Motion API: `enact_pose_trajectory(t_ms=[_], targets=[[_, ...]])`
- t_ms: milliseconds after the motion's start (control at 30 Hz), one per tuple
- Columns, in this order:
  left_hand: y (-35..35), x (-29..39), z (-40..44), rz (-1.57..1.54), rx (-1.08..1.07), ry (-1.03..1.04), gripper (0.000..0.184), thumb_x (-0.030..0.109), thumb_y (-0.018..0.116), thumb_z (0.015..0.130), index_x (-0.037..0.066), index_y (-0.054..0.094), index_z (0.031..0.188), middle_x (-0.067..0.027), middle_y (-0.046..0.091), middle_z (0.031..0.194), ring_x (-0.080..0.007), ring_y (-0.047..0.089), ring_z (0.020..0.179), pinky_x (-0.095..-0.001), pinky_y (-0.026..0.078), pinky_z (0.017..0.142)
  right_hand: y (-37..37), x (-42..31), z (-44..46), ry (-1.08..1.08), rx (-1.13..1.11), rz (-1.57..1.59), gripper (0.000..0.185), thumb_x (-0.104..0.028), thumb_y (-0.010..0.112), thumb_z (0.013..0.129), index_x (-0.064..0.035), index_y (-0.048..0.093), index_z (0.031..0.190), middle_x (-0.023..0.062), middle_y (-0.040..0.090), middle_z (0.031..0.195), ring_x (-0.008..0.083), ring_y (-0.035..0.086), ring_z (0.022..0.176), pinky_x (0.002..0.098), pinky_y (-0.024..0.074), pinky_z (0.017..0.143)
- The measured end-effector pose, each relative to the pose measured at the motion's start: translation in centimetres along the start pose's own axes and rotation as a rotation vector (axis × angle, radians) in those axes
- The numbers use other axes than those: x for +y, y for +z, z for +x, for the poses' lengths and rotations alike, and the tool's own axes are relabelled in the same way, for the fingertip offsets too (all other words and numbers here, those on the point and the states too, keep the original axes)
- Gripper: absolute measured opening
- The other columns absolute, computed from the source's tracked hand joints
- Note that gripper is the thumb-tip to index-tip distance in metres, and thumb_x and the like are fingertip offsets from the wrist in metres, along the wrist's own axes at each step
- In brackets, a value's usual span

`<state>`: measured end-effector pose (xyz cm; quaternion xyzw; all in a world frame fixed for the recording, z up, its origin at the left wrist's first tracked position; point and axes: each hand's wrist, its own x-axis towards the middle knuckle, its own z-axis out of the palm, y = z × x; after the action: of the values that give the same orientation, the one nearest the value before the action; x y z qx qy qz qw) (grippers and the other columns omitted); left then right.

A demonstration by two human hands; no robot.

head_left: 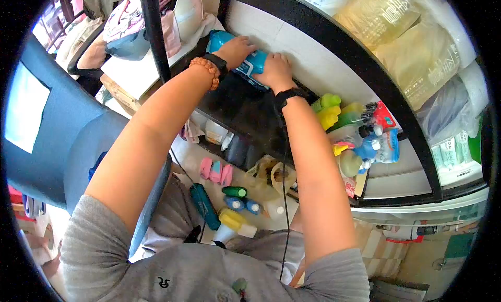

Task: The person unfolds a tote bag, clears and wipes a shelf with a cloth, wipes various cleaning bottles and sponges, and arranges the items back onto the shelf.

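A blue chair (96, 137) stands on the left. Pink things (215, 171) lie on the floor (195, 158) near a green bottle (235, 191). On the right, lots of bright bottles (369, 145) crowd close together. Big yellow bags (425, 57) are at the top right.

My left hand (237, 51) and right hand (277, 72) are both on a blue packet (255, 62), at the far edge of a black shelf (245, 111), beside a white panel (266, 28). Firmness of grip: indeterminable. Assorted bottles (353, 114) cluster right of my right forearm; pink items (215, 171) lie nearer my body.
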<state>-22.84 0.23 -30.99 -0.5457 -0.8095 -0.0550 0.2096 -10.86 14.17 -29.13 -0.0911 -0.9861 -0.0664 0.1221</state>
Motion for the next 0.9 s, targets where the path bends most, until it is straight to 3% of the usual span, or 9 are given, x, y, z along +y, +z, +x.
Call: enact_pose_trajectory(t_ms=[267, 433, 500, 600, 700, 767, 800, 833, 900], targets=[[-2.6, 0.3, -1.4, -0.116, -0.056, 0.14, 0.068, 0.004, 0.068, 0.067, 0.006, 0.047, 0.132, -0.0216, 0.05, 0.133, -0.0393, 0.039, 0.131, -0.0451, 0.034, 0.11, -1.2, -0.8, -1.9, 0.106, -0.081, 0.221, 0.057, -0.037, 0.079, 0.058, -0.0025, 0.065, 0.101, 0.0202, 0.068, 0.098, 0.0369, 0.066, 0.093, 0.0434, 0.0539, 0.081], [-4.5, -0.2, -2.5, -0.103, 0.036, 0.308, 0.118, 0.026, 0.088, 0.042, 0.006, 0.031, 0.144, -0.0239, 0.035, 0.146, -0.0427, 0.025, 0.14, -0.0522, 0.023, 0.116, -5.9, -2.1, -5.3, 0.155, 0.01, 0.267, 0.047, -0.031, 0.073, 0.061, -0.0039, 0.066, 0.099, 0.0222, 0.068, 0.096, 0.0386, 0.066, 0.094, 0.0456, 0.0529, 0.083], [-5.0, -0.5, -2.5, -0.124, 0.141, 0.459, 0.116, 0.029, 0.087, 0.04, 0.005, 0.035, 0.141, -0.0244, 0.036, 0.145, -0.0436, 0.026, 0.139, -0.0533, 0.024, 0.115, -8.4, -2.0, -7.5, 0.134, -0.02, 0.29, 0.046, -0.032, 0.074, 0.062, -0.0038, 0.066, 0.098, 0.0229, 0.068, 0.093, 0.0406, 0.066, 0.091, 0.047, 0.0533, 0.08], [-12.3, 3.3, -3.1, -0.25, -0.237, 0.375, 0.097, 0.025, 0.085, 0.046, 0.003, 0.046, 0.131, -0.0213, 0.046, 0.136, -0.0413, 0.039, 0.131, -0.0492, 0.034, 0.11, -11.3, -1.4, -11.9, 0.131, 0.018, 0.278, 0.055, -0.04, 0.079, 0.06, -0.0025, 0.063, 0.097, 0.0243, 0.067, 0.092, 0.0418, 0.065, 0.088, 0.0469, 0.0535, 0.077], [-17.8, 7.6, -5.3, -0.755, -0.312, 0.507, 0.048, 0.016, 0.079, 0.055, 0.0, 0.06, 0.096, -0.0191, 0.062, 0.093, -0.0364, 0.058, 0.094, -0.0413, 0.047, 0.084, -13.9, -2.1, -18.4, 0.11, 0.129, 0.292, 0.047, -0.038, 0.072, 0.065, -0.001, 0.059, 0.092, 0.0258, 0.067, 0.084, 0.042, 0.066, 0.081, 0.0506, 0.0532, 0.071], [-22.4, 11.5, -6.9, -0.368, -0.464, 0.55, 0.054, 0.018, 0.079, 0.068, -0.001, 0.057, 0.112, -0.0181, 0.061, 0.108, -0.031, 0.057, 0.107, -0.0383, 0.044, 0.094, -15.0, -2.9, -23.2, 0.155, 0.025, 0.307, 0.048, -0.039, 0.073, 0.066, -0.0019, 0.056, 0.092, 0.0244, 0.066, 0.082, 0.0419, 0.065, 0.079, 0.0504, 0.0525, 0.068], [-13.9, 11.4, -9.6, -0.844, -0.386, 0.364, 0.083, 0.021, 0.084, 0.048, 0.001, 0.052, 0.122, -0.0189, 0.056, 0.122, -0.0416, 0.048, 0.121, -0.0434, 0.039, 0.107, -15.0, -3.2, -25.6, 0.156, -0.018, 0.349, 0.05, -0.039, 0.074, 0.067, -0.003, 0.054, 0.095, 0.0237, 0.065, 0.082, 0.0417, 0.065, 0.079, 0.0504, 0.0522, 0.067], [-17.8, 14.3, -9.8, -0.39, -0.351, 0.559, 0.066, 0.017, 0.083, 0.05, 0.001, 0.058, 0.109, -0.0174, 0.061, 0.107, -0.0413, 0.055, 0.11, -0.0423, 0.041, 0.105, -14.6, -3.5, -28.2, 0.149, -0.066, 0.392, 0.052, -0.04, 0.075, 0.067, -0.0041, 0.052, 0.097, 0.023, 0.065, 0.082, 0.0416, 0.064, 0.078, 0.0504, 0.0518, 0.066], [-16.5, 16.8, -13.8, -0.422, -0.166, 0.63, 0.055, 0.017, 0.083, 0.05, -0.001, 0.061, 0.098, -0.019, 0.06, 0.099, -0.0406, 0.056, 0.104, -0.0447, 0.041, 0.105, -13.8, -4.4, -32.5, 0.132, -0.257, 0.424, 0.057, -0.039, 0.076, 0.068, -0.0046, 0.049, 0.104, 0.0228, 0.064, 0.084, 0.0414, 0.064, 0.078, 0.0506, 0.0516, 0.066]])
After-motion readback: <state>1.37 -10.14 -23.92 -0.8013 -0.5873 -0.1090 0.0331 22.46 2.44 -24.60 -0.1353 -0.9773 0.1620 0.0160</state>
